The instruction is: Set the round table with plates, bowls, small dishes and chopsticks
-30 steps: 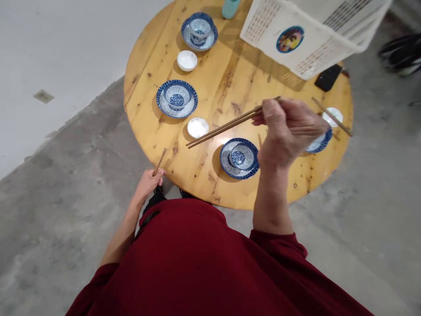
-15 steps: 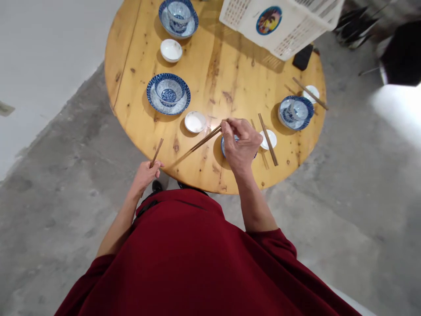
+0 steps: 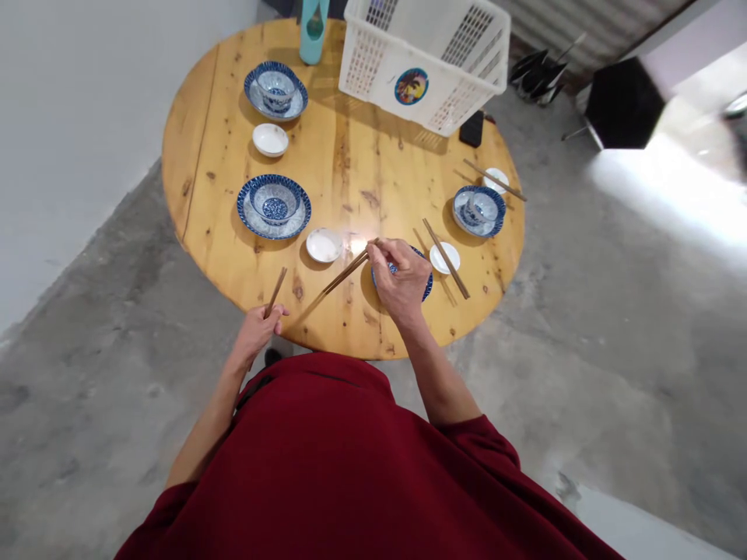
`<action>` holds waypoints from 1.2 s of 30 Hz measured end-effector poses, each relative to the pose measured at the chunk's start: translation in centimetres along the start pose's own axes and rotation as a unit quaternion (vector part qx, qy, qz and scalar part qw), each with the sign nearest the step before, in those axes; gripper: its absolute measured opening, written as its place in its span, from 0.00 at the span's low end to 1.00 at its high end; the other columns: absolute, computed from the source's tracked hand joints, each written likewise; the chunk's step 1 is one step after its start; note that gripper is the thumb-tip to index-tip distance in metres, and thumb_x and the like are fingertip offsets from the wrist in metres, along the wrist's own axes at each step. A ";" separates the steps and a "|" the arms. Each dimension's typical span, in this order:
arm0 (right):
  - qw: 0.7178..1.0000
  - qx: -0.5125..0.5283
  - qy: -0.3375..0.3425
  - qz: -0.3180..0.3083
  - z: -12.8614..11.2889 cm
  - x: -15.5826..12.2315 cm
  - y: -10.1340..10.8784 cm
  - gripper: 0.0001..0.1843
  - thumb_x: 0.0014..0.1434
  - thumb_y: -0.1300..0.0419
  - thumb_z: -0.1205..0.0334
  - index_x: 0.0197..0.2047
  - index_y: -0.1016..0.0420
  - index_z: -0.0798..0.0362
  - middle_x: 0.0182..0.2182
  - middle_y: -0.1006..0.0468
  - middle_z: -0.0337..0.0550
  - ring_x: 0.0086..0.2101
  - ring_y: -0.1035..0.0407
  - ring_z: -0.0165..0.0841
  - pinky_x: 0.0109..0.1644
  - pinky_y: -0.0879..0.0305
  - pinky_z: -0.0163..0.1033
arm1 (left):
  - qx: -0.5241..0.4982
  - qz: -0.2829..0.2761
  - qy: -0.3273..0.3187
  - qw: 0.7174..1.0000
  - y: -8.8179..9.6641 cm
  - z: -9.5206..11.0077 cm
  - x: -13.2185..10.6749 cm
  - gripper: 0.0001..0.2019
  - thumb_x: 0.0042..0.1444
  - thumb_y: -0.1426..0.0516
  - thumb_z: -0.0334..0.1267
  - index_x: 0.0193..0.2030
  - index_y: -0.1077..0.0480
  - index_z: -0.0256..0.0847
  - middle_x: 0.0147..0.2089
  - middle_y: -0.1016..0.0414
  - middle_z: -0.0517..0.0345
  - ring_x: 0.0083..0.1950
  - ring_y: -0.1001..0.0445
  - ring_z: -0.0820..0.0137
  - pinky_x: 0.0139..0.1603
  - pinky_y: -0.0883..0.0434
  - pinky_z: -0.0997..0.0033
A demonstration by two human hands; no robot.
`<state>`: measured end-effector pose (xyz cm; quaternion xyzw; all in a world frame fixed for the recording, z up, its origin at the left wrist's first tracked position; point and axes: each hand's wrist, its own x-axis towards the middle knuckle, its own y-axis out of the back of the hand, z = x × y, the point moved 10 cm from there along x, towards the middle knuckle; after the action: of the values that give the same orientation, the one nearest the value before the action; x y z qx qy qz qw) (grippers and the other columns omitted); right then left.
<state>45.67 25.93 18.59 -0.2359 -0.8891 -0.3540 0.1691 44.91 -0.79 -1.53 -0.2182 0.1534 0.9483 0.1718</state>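
Note:
My right hand pinches the upper end of a pair of chopsticks, which slants down and left above the table. Beneath that hand, a blue-patterned plate is mostly hidden. A small white dish sits just beyond the held pair. My left hand, at the table's near edge, is closed round more chopsticks that point up and away. To the right, a pair of chopsticks rests across a small white dish.
Blue-patterned plates with bowls stand on the left of the round wooden table, another bowl and plate on the right. A white plastic basket, a turquoise object and a black phone-like object are at the back.
The camera view has tilted up and shifted right, so more of the basket and the turquoise object show. Both hands keep hold of their chopsticks, the right hand still above the plate.

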 end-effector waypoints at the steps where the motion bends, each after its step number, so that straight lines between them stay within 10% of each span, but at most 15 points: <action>1: 1.000 -0.002 0.014 0.012 -0.2 0.0 0.2 0.12 0.69 0.42 0.52 0.37 0.21 0.47 0.30 0.23 0.40 0.32 0.28 0.33 0.42 0.28 0.42 | 0.003 -0.001 0.000 1.000 0.0 0.1 0.1 0.25 0.56 0.46 0.58 0.40 0.22 0.35 0.19 0.36 0.65 0.23 0.41 0.72 0.29 0.44 0.71; 11: 1.000 0.010 -0.007 0.016 0.6 0.2 0.6 0.09 0.67 0.39 0.57 0.35 0.21 0.47 0.32 0.20 0.39 0.32 0.26 0.32 0.40 0.26 0.41 | 0.062 -0.017 -0.053 0.997 -1.2 1.9 0.8 0.23 0.61 0.48 0.54 0.37 0.20 0.38 0.31 0.22 0.53 0.30 0.30 0.67 0.32 0.36 0.69; 18: 0.970 0.201 -0.135 -0.007 2.7 1.2 -0.5 0.15 0.62 0.33 0.47 0.32 0.22 0.49 0.25 0.23 0.37 0.27 0.27 0.31 0.35 0.25 0.39 | 0.084 -0.019 -0.162 0.983 -0.9 5.3 0.4 0.27 0.65 0.47 0.57 0.56 0.20 0.41 0.52 0.17 0.49 0.53 0.21 0.60 0.53 0.27 0.65; 36: 0.931 0.291 -0.221 -0.006 2.8 -0.7 -3.9 0.16 0.53 0.28 0.47 0.28 0.22 0.49 0.25 0.23 0.37 0.26 0.29 0.29 0.33 0.25 0.37 | 0.010 -0.127 -0.104 0.986 -0.5 1.8 -1.7 0.24 0.58 0.40 0.59 0.33 0.18 0.38 0.41 0.14 0.51 0.41 0.21 0.64 0.45 0.28 0.68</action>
<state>43.83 25.21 14.19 -0.2437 -0.9692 -0.0202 0.0278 45.93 -0.15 0.70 -0.1342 0.1155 0.9347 0.3082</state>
